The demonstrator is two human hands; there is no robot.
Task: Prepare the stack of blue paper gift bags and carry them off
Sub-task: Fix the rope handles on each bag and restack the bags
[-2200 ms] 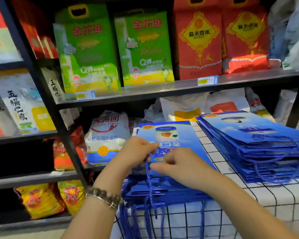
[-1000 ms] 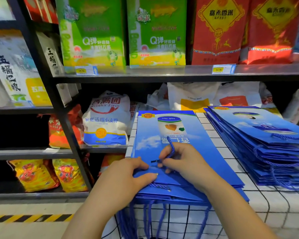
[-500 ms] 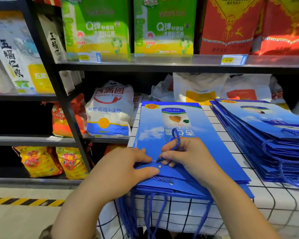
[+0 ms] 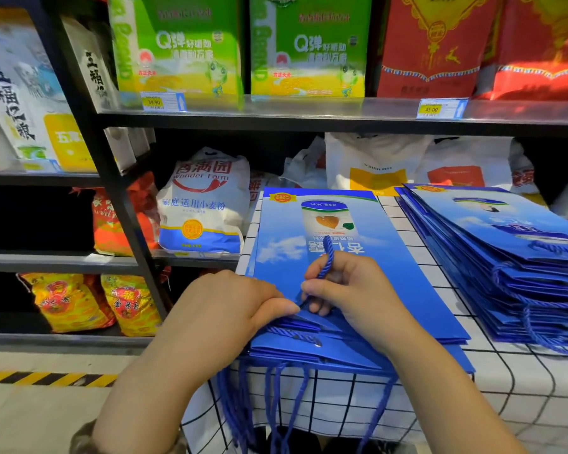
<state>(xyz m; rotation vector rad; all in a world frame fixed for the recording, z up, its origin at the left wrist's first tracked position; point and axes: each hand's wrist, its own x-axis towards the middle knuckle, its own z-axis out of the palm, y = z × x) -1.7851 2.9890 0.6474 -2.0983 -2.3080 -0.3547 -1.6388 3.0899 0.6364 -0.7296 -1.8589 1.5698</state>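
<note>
**Handle flipped up, stack pinned at the edge**

Here's the change: a couple of seconds ago both hands were up at the near edge working a cord. Now the left hand [image 4: 223, 309] has dropped to the near-left corner of the stack of blue gift bags [image 4: 286, 231]. Its thumb is pressed on the top bag's lip and the other fingers are curled under, gripping that edge. The right hand [image 4: 354, 299] has brought the cord handle [image 4: 328, 258] up, so the loop now lies over the printed face of the top bag, pinched between thumb and curled fingers [image 4: 322, 286]. Over the last half second the grip hardly shifts.

That reads as tidying, with one handle under control and the pile steadied. The lift looks some way off, since loose cords [image 4: 276, 398] dangle over the near edge of the table [image 4: 522, 381].

The stack sits at the near-left of the checked table. It lies flat, glossy blue with a cloud-and-can print upside down to us, its layers fanned slightly at the near end. A second stack [image 4: 505, 244] lies just to its right, untouched.
</note>
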